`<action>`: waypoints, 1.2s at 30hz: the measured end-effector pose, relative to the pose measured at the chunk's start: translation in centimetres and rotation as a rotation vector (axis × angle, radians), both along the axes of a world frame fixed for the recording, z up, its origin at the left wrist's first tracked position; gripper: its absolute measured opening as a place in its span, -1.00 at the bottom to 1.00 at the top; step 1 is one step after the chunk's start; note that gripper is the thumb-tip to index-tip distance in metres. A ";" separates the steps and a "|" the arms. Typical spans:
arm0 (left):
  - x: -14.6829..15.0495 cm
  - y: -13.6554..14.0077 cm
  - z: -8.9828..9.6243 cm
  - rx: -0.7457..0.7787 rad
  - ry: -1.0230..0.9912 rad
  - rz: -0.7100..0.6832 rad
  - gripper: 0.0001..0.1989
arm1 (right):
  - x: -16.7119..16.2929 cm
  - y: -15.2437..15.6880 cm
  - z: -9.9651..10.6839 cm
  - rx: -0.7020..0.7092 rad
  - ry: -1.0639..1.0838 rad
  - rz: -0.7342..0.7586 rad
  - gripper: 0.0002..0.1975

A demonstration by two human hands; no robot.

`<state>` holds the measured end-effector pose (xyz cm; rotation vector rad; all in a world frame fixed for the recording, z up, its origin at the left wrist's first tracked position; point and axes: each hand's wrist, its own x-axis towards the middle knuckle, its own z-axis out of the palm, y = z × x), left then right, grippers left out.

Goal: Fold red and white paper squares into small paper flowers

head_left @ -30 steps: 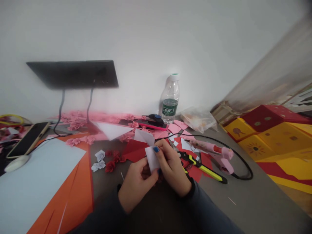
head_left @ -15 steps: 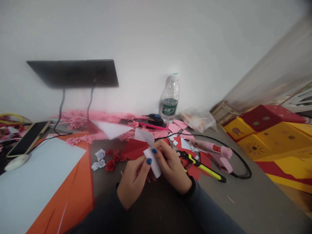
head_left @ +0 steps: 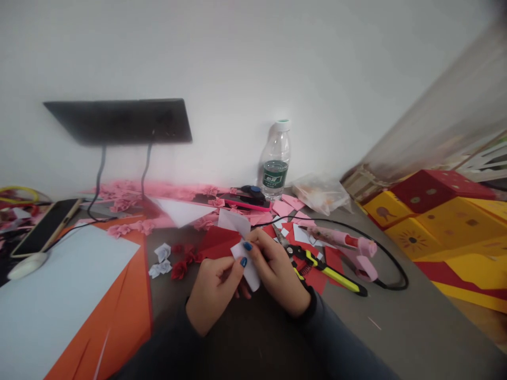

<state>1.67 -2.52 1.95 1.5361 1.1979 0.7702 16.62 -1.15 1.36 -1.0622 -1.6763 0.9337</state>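
Observation:
A small folded piece of white paper (head_left: pixel 250 273) is pinched between both hands above the grey table. My left hand (head_left: pixel 214 290) grips its left side, thumb on top. My right hand (head_left: pixel 277 274) holds its upper right part, thumb pressed on the face. The fingers under the paper are partly hidden. Just beyond the hands lie a red paper sheet (head_left: pixel 217 243) and a white paper piece (head_left: pixel 233 221). To the left sit white paper flowers (head_left: pixel 160 261) and red paper flowers (head_left: pixel 184 259). Pliers with yellow-black handles (head_left: pixel 325 269) lie beside my right hand.
A pink glue gun (head_left: pixel 362 258) with a black cord lies at right. Behind stand a water bottle (head_left: pixel 275 163) and a clear plastic bag (head_left: pixel 322 192). Pink paper flowers (head_left: pixel 134 227) line the back. Left are orange paper (head_left: pixel 130 295), a mouse (head_left: pixel 27 265) and a phone (head_left: pixel 45 227).
My left hand has shifted slightly left and down, and its thumb has slid a little on the white paper. My right hand has barely moved, still pinching the paper.

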 end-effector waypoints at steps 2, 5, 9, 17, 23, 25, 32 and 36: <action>0.0 0.1 0.0 -0.034 -0.029 -0.021 -0.60 | 0.0 0.0 0.0 0.006 -0.003 -0.013 -0.81; 0.1 0.0 -0.2 -0.063 -0.070 -0.030 -0.64 | 0.0 0.0 -0.1 0.015 0.004 -0.025 -0.81; 0.3 -0.1 -0.5 -0.162 -0.129 -0.074 -0.67 | 0.1 0.1 -0.1 0.005 0.017 -0.035 -0.81; 0.4 -0.3 -0.4 -0.246 -0.161 -0.169 -0.70 | -0.1 0.0 0.0 0.013 0.031 -0.060 -0.80; 1.4 -1.5 -0.2 -0.282 -0.051 -0.348 -0.70 | 0.6 0.9 -0.5 -0.043 0.180 -0.189 -0.77; 1.4 -1.6 -0.2 -0.274 -0.074 -0.338 -0.69 | 0.7 1.0 -0.6 -0.040 0.200 -0.196 -0.77; 0.6 -0.8 -0.2 -0.087 -0.048 -0.169 -0.66 | 0.4 0.4 -0.3 0.000 0.121 -0.058 -0.78; 0.4 -0.5 -0.2 0.011 -0.028 -0.151 -0.64 | 0.4 0.4 -0.1 0.001 0.081 -0.034 -0.78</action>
